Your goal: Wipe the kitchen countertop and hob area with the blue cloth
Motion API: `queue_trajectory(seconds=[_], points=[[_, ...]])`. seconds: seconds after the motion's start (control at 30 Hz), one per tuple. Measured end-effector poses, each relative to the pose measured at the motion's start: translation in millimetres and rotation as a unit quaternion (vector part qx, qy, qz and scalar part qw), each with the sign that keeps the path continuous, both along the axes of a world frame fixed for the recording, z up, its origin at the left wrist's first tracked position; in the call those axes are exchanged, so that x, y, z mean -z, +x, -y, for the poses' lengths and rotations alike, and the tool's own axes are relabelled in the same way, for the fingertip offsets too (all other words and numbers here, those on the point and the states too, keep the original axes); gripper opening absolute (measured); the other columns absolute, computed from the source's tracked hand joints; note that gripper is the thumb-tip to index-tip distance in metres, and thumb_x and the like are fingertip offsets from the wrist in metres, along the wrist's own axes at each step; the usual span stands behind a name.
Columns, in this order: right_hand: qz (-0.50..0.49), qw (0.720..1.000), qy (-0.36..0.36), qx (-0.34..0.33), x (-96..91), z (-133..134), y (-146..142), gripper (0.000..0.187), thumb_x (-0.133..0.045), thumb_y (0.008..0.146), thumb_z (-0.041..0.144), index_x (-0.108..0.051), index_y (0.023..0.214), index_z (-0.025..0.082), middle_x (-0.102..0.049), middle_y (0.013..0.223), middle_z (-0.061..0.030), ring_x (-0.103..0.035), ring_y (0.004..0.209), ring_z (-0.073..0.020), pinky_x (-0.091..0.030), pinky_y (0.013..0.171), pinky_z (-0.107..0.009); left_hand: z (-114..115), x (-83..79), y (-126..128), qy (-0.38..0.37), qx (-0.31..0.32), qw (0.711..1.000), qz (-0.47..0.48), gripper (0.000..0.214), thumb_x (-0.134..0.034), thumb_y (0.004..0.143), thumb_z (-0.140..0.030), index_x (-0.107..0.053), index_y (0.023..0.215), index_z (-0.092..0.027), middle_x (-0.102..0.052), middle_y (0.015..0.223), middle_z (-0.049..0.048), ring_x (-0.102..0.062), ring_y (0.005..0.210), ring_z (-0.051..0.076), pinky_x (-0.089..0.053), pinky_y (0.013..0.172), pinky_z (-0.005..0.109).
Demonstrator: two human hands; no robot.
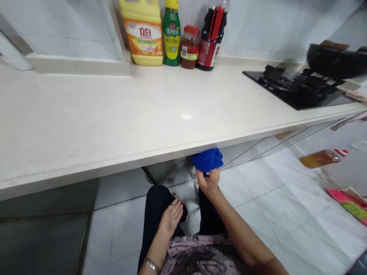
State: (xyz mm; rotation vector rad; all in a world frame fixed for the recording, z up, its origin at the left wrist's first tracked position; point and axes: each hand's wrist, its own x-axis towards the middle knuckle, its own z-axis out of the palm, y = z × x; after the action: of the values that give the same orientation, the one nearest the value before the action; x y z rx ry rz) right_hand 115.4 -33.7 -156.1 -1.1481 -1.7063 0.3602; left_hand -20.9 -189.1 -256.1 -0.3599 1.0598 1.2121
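My right hand [209,182] is closed around a bunched blue cloth [207,159], held just below the front edge of the white countertop [120,122]. My left hand [171,216] hangs lower by my thigh, fingers stretched out and together, holding nothing. Both hands are below the counter level, in front of my dark trousers.
At the back of the counter stand a yellow detergent jug [143,32], a green bottle [171,34], a red-lidded jar [189,46] and a dark sauce bottle [212,36]. A black gas hob [298,86] with a wok [335,57] is at right. An oil bottle [322,157] lies on the tiled floor.
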Motion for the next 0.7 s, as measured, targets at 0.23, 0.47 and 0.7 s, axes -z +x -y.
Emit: queue_trajectory(seconds=[0.23, 0.47, 0.7], points=[[0.319, 0.923, -0.069, -0.205, 77.3, -35.8, 1.7, 0.016, -0.053, 0.078, 0.015, -0.068, 0.077, 0.019, -0.063, 0.079, -0.0107, -0.053, 0.083, -0.0254, -0.044, 0.082, -0.044, -10.6, -8.4, -14.5, 0.009, -0.119, 0.988, 0.095, 0.035, -0.054, 0.085, -0.015, -0.062, 0.119, -0.012, -0.071, 0.111, 0.0123, -0.07, 0.099, 0.017, -0.057, 0.091, 0.027], [0.352, 0.861, -0.153, -0.334, 108.1, -42.0, 21.8, 0.022, -0.053, 0.081, 0.005, -0.071, 0.078, 0.017, -0.068, 0.097, -0.0156, -0.05, 0.086, -0.0242, -0.039, 0.08, -0.039, -13.2, -7.2, -13.2, -0.001, -0.108, 0.989, 0.1, 0.031, -0.054, 0.087, -0.018, -0.064, 0.116, -0.014, -0.07, 0.113, 0.0115, -0.069, 0.096, 0.017, -0.056, 0.088, 0.027], [0.235, 0.905, -0.188, -0.3, 118.4, -33.3, 23.3, 0.017, -0.055, 0.076, 0.007, -0.061, 0.065, 0.019, -0.065, 0.083, -0.0117, -0.053, 0.084, -0.0236, -0.045, 0.081, -0.038, -9.6, -3.9, -9.5, -0.025, -0.048, 0.998, 0.016, 0.035, -0.051, 0.091, -0.021, -0.06, 0.123, -0.013, -0.067, 0.125, 0.015, -0.069, 0.099, 0.018, -0.055, 0.091, 0.029]])
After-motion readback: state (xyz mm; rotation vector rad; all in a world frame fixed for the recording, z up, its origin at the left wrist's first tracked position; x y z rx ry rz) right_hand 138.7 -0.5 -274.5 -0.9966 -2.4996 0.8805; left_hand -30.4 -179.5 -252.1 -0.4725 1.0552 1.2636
